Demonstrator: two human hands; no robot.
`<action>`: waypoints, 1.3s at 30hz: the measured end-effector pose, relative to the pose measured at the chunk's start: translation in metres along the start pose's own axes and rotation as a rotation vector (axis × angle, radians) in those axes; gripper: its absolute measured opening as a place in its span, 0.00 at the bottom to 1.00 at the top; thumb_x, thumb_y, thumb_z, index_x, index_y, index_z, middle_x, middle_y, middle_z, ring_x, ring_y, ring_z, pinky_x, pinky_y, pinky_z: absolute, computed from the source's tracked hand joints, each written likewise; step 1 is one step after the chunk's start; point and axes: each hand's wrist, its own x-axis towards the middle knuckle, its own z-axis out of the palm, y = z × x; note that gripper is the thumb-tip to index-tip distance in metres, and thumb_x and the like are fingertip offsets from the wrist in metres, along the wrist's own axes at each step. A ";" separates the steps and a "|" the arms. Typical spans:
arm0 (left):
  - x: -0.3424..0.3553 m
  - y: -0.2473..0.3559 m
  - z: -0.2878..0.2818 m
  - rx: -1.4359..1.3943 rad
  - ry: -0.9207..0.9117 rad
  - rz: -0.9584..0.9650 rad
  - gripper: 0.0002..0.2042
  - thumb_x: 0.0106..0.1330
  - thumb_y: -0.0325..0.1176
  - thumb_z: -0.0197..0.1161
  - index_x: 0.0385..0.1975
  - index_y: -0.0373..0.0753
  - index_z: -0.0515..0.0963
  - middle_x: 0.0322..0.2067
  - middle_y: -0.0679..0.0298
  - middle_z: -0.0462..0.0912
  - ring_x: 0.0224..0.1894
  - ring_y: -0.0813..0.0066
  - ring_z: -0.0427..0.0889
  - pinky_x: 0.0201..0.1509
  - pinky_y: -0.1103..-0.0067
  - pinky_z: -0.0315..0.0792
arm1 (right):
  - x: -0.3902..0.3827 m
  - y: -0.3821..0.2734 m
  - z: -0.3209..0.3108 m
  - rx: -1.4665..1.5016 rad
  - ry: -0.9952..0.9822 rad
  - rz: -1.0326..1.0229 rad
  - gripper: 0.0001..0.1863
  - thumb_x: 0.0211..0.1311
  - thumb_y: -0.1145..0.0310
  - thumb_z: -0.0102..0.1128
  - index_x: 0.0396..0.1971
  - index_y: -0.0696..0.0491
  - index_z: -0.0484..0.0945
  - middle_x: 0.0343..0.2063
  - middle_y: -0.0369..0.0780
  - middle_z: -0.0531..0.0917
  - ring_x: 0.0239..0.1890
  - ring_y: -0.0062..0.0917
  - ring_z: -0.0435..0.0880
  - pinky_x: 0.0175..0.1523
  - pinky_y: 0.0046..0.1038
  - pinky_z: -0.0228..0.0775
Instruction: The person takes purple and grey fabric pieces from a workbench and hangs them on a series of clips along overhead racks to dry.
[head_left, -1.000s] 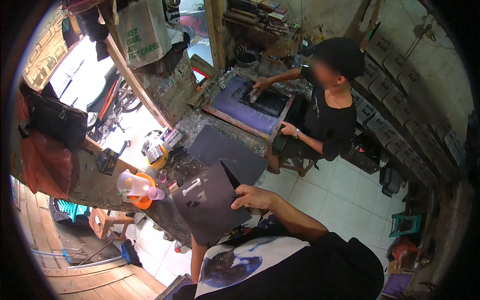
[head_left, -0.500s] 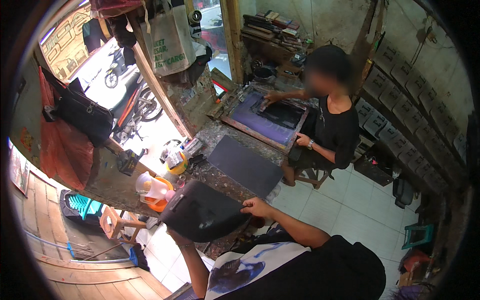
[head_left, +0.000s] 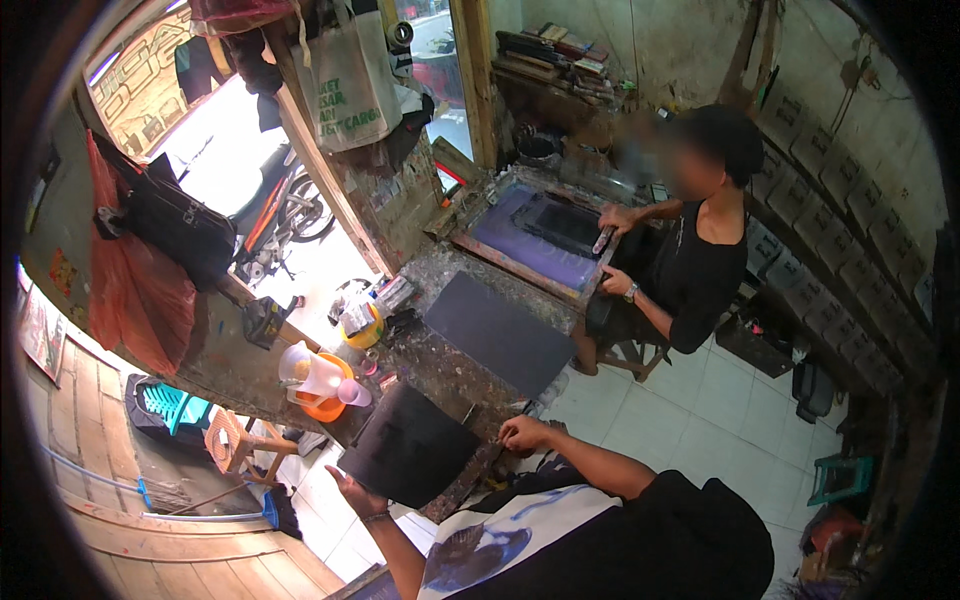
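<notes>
A dark, flexible black sheet (head_left: 410, 445) lies curved over the near end of the cluttered bench. My left hand (head_left: 355, 492) is at its lower left corner, fingers stretched out, the edge of the sheet resting against the hand. To the right of the sheet, apart from it, my right hand (head_left: 525, 434) has curled fingers; what they hold, if anything, cannot be made out. Farther up the bench a flat dark grey sheet (head_left: 500, 333) lies by itself.
Across the bench a seated person (head_left: 690, 240) holds a tool on a framed purple screen (head_left: 530, 240). Left of the black sheet stand an orange bowl (head_left: 322, 408) with a pale pitcher and a yellow tub (head_left: 364, 330). A wooden stool (head_left: 243, 440) and broom (head_left: 283, 512) stand at lower left.
The black sheet has come down onto the bench, its surface turned. My right hand has let go of its right edge. The other person's tool has moved right across the screen.
</notes>
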 end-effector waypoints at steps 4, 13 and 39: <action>0.013 -0.006 -0.041 0.176 -0.075 0.070 0.31 0.64 0.55 0.36 0.48 0.27 0.64 0.48 0.49 0.70 0.49 0.58 0.71 0.55 0.65 0.64 | -0.030 0.098 -0.026 -0.436 0.245 0.147 0.10 0.37 0.68 0.58 0.24 0.54 0.79 0.21 0.39 0.80 0.24 0.24 0.79 0.32 0.27 0.72; 0.007 -0.011 -0.027 0.009 0.067 -0.001 0.28 0.66 0.51 0.34 0.47 0.28 0.64 0.47 0.49 0.71 0.48 0.57 0.72 0.54 0.64 0.65 | -0.164 0.196 -0.048 0.185 0.649 0.917 0.05 0.41 0.77 0.57 0.12 0.56 0.73 0.14 0.40 0.77 0.16 0.24 0.79 0.19 0.27 0.73; -0.009 -0.068 -0.043 -0.106 0.338 0.031 0.32 0.64 0.56 0.27 0.55 0.31 0.57 0.53 0.48 0.63 0.56 0.55 0.63 0.61 0.63 0.56 | -0.122 0.158 -0.100 0.328 0.586 0.743 0.08 0.48 0.71 0.52 0.27 0.57 0.76 0.22 0.40 0.79 0.21 0.24 0.80 0.24 0.25 0.74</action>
